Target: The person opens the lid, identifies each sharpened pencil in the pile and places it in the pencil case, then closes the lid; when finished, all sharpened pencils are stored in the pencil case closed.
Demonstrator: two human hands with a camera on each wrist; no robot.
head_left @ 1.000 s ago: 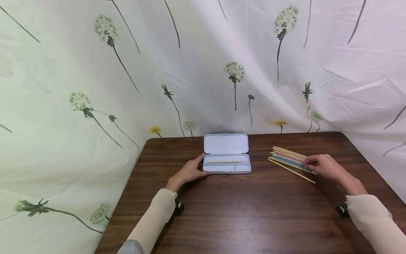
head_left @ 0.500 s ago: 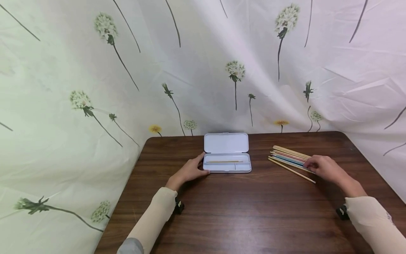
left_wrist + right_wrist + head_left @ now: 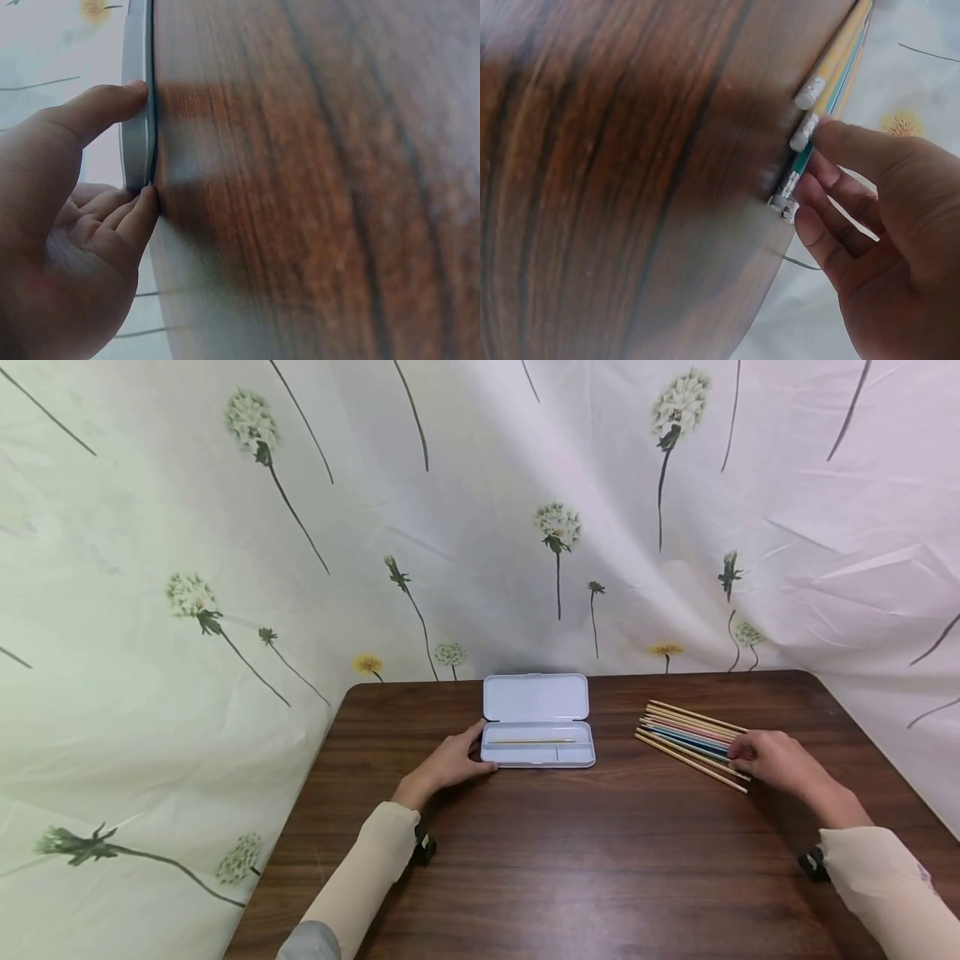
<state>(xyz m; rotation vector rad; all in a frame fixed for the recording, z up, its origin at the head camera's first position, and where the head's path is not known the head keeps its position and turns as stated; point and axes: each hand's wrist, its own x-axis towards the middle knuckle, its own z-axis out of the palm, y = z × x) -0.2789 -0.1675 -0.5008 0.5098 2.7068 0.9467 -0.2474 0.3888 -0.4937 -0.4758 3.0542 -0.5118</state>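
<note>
A white pencil case lies open near the table's back edge in the head view. One yellow pencil rests in its long compartment. At the case's left end my left hand grips the front corner, thumb on the front side and fingers around the end. To the right lies a loose row of several pencils, yellow, reddish and blue-green. My right hand is at their eraser ends. In the right wrist view its thumb and fingers pinch a yellow pencil beside a green pencil.
The dark wooden table carries the case and pencils. Behind it hangs a pale cloth printed with dandelions. Another yellow pencil lies on the near side of the row.
The pencils have spread slightly under my right hand, with one yellow pencil now close beside the nearest one. My right hand has shifted a little toward me. My left hand stays at the case.
</note>
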